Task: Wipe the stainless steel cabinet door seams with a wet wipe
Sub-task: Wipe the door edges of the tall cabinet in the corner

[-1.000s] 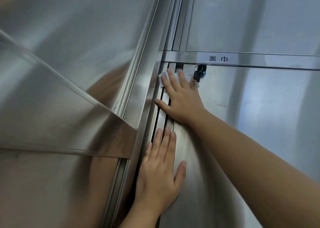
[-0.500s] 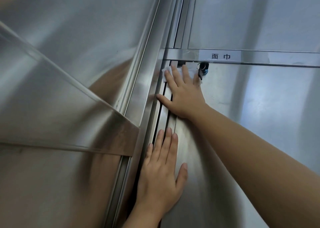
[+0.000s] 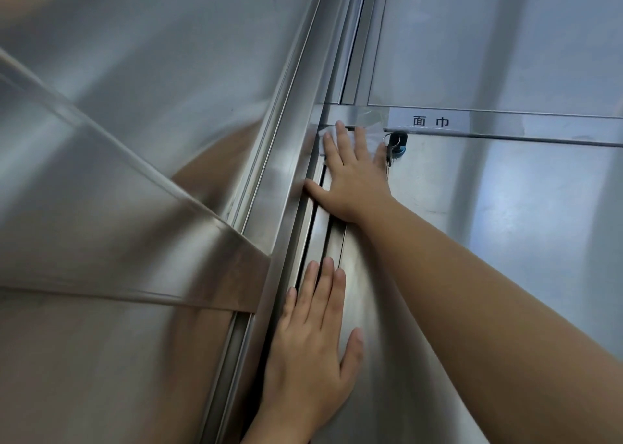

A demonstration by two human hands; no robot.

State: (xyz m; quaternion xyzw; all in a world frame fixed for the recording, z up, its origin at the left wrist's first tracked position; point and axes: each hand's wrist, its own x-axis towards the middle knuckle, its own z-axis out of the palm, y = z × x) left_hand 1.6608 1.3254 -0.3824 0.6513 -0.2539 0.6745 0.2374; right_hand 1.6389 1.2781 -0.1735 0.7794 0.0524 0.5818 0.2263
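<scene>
**A:** What's the big picture here?

**B:** The lower cabinet door [image 3: 505, 241] fills the right side. Its vertical seam [image 3: 315, 228] runs up its left edge to the corner under the crossbar with the label [image 3: 428, 120].

**A:** And the hands?

**B:** The right hand [image 3: 350, 177] lies flat at that top corner, fingers straight, pressing the wet wipe [image 3: 370, 142] against the steel. The left hand [image 3: 310, 342] is lower down, spread flat on the door with nothing in it, fingertips beside the seam.

**A:** How should this stroke go?

**B:** I'd say the flat palm cleans the door face more than the groove. It should press a fingertip through the wipe into the channel and draw it along in one line. The left hand should brace the door so it doesn't flex.

**A:** Anything to mind?

**B:** The key [image 3: 392, 143] hangs in its lock just beside the little finger. They may be touching, but the wipe blurs that edge. Steer clear of it.
</scene>
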